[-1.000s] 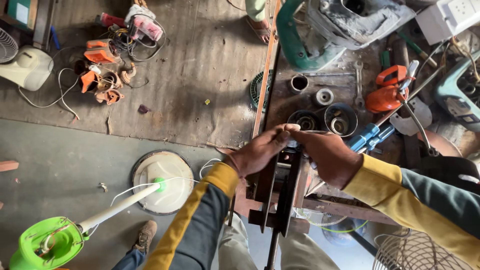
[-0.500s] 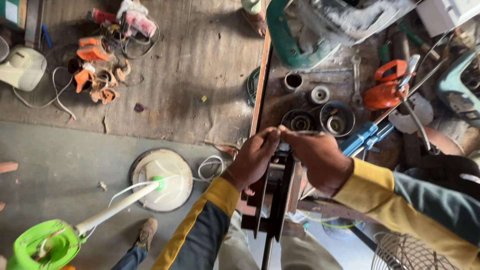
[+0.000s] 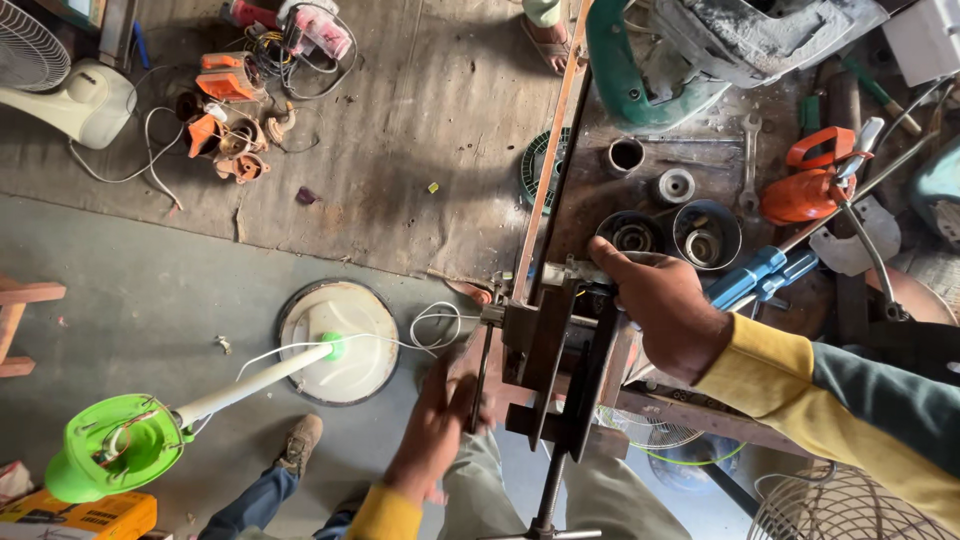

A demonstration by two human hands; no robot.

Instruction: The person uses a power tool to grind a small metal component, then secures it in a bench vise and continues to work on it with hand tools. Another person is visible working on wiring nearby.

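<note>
A dark metal bench vise [image 3: 555,370] is fixed to the edge of a cluttered workbench [image 3: 600,200]. My right hand [image 3: 655,310] rests on top of the vise, its thumb and fingers closed on a small grey metal part [image 3: 568,272] at the jaws. Lower down on the vise's left side, my left hand [image 3: 440,435] is slightly blurred and wraps around the thin vise handle rod [image 3: 482,370]. Both sleeves have yellow cuffs.
On the bench lie round metal housings [image 3: 705,235], a blue tool [image 3: 765,275], an orange tool [image 3: 810,185] and a wrench [image 3: 750,165]. On the floor stand a green fan stand [image 3: 115,445] with a white base [image 3: 340,340], a white fan [image 3: 70,95] and orange motor parts [image 3: 225,120]. A wire guard [image 3: 850,510] is lower right.
My left hand has dropped from the top of the vise down to the handle rod on its left side. My right hand has stayed on the part at the jaws.
</note>
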